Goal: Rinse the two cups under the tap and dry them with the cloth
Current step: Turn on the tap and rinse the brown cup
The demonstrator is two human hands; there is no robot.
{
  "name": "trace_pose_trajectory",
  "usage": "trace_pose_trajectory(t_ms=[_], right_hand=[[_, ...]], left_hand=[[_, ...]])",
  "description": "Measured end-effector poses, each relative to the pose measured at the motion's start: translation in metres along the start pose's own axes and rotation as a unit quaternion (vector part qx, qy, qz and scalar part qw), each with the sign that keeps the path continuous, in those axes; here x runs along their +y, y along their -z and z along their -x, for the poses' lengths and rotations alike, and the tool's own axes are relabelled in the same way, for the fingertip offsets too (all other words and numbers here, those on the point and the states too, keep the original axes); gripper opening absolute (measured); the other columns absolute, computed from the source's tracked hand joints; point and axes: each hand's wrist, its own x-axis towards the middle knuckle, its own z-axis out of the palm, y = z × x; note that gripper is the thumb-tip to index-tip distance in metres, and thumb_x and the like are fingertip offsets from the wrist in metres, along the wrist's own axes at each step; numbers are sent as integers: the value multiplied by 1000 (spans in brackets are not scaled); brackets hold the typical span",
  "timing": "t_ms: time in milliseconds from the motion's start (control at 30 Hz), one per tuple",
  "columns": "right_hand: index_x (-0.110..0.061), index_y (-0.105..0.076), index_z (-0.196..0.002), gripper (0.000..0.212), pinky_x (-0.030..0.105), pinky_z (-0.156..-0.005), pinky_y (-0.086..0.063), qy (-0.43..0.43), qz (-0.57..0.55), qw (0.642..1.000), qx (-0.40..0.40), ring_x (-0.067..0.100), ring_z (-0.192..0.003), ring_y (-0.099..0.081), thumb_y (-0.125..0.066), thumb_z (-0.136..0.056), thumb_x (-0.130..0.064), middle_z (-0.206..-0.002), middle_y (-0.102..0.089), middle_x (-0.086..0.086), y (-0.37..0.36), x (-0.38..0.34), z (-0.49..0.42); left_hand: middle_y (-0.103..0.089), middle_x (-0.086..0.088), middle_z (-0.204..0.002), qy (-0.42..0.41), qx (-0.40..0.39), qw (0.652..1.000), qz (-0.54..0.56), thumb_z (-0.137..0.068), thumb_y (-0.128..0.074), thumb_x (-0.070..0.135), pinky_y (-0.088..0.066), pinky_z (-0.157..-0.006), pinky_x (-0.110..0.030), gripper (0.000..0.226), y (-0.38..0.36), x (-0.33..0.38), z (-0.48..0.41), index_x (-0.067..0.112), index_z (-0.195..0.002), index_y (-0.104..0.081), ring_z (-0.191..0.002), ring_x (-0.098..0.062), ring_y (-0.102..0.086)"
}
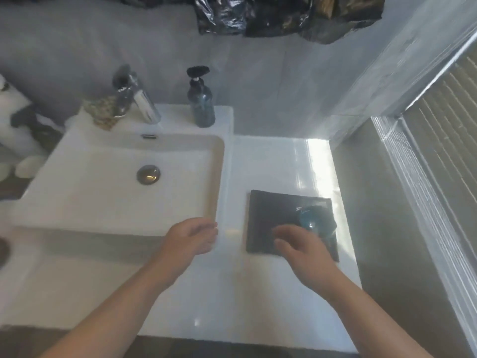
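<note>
A dark square cloth [268, 215] lies flat on the white counter to the right of the sink. On its far right corner sits a blue translucent cup [311, 220]; a dark rounded shape [326, 219] right beside it is too blurred to identify. My right hand [302, 250] hovers over the near right part of the cloth, fingers loosely apart and pointing left. It is just in front of the cup, and no grip on it shows. My left hand [191, 237] is at the sink's front right corner, fingers apart and empty. The chrome tap [139, 99] runs no water.
The white rectangular sink [219, 161] has a metal drain plug [148, 174]. A dark pump bottle [201, 104] stands on the ledge right of the tap and a patterned sponge-like item [103, 113] left of it. A grey wall and window frame [413, 161] close the counter's right side.
</note>
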Motion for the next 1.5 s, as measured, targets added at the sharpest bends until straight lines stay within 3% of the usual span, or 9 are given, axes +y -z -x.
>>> trace_pose_trajectory(t_ms=[100, 233, 400, 500, 667, 933, 1100, 1333, 1500], right_hand=[[-33, -68, -102, 18, 7, -76, -46, 41, 16, 998, -50, -7, -95, -64, -62, -94, -19, -100, -70, -20, -25, -29, -6], [-35, -68, -106, 19, 4, -74, -44, 87, 49, 986, -131, -18, -95, -59, -60, -96, -21, -102, -67, -26, -69, -73, -16], [-31, -69, -108, 18, 5, -80, -46, 140, 90, 967, -191, -14, -96, -61, -60, -97, -20, -107, -69, -21, -126, -116, -24], [-35, -66, -102, 20, 1, -76, -44, 163, 109, 954, -227, -20, -95, -58, -62, -96, -16, -102, -69, -22, -165, -140, -25], [-33, -68, -99, 23, -1, -76, -41, 183, 135, 935, -271, -22, -95, -57, -64, -94, -11, -101, -70, -20, -233, -175, -25], [-40, -62, -90, 35, -3, -73, -42, 188, 151, 916, -321, -25, -86, -58, -64, -94, -6, -97, -67, -22, -343, -231, -34], [-39, -60, -99, 27, -5, -73, -40, 206, 172, 897, -350, -28, -89, -56, -61, -96, -12, -103, -63, -27, -393, -258, -41], [-42, -57, -106, 27, 20, -91, -48, 255, 193, 874, -366, 8, -102, -62, -63, -96, -18, -107, -60, -22, -438, -293, -49], [-27, -65, -122, 27, 11, -85, -42, 272, 192, 865, -375, 5, -102, -61, -62, -96, -20, -110, -62, -19, -451, -310, -60]], left_hand=[[-75, -10, -92, -2, 68, 995, 77, -87, -72, 15, -58, -87, -41, 9, 38, -5, 28, 11, -94, -73, -89, -21, -71], [-76, -5, -79, -1, 164, 974, 155, -73, -62, 30, -58, -83, -43, 31, 93, -23, 65, 9, -92, -74, -78, -17, -73], [-76, -6, -76, 6, 272, 935, 230, -86, -71, 14, -57, -79, -43, 9, 149, -55, 98, 6, -90, -74, -76, -22, -71], [-75, -7, -74, 21, 322, 909, 264, -94, -61, 5, -56, -78, -42, 13, 184, -77, 112, 4, -88, -73, -74, -23, -69], [-74, -13, -80, 32, 367, 876, 312, -88, -69, 9, -55, -76, -41, 7, 245, -106, 129, 3, -89, -72, -77, -24, -68], [-72, -10, -77, 48, 408, 846, 339, -97, -53, 0, -58, -67, -30, 16, 333, -147, 134, -1, -94, -69, -77, -24, -66], [-72, -18, -91, 60, 411, 846, 335, -98, -52, 3, -57, -76, -35, 18, 367, -166, 138, -1, -100, -69, -83, -25, -67], [-71, -14, -86, 88, 420, 830, 357, -98, -53, 3, -56, -78, -38, 17, 381, -182, 138, 2, -95, -70, -83, -25, -66], [-71, -15, -88, 111, 428, 822, 359, -98, -52, 1, -56, -79, -40, 18, 368, -188, 138, 2, -93, -70, -81, -26, -66]])
